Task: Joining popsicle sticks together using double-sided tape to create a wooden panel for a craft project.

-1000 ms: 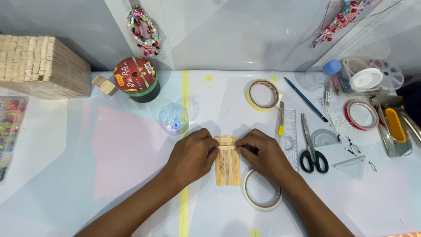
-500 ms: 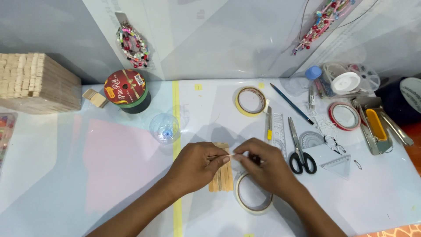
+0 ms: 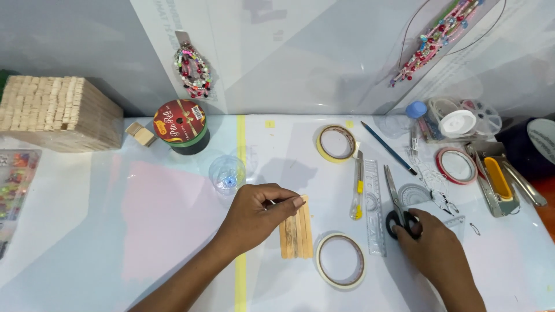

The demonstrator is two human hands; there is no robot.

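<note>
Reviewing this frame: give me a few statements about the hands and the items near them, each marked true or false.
1. The left hand rests on the joined wooden sticks. True.
2. The right hand holds a pencil. False: it is on the black handles of the scissors.
3. A tape roll lies between the two hands, flat on the table. True.
4. The scissors are lifted into the air. False: they lie on the table.

On the counter (image 3: 173,231) the joined wooden sticks (image 3: 296,234) lie in the middle, under the left hand's (image 3: 254,216) fingertips. A tape roll (image 3: 341,260) lies just right of them. Farther right, the scissors (image 3: 399,205) lie beside a ruler (image 3: 374,208), the right hand (image 3: 430,245) on their handles.
</note>
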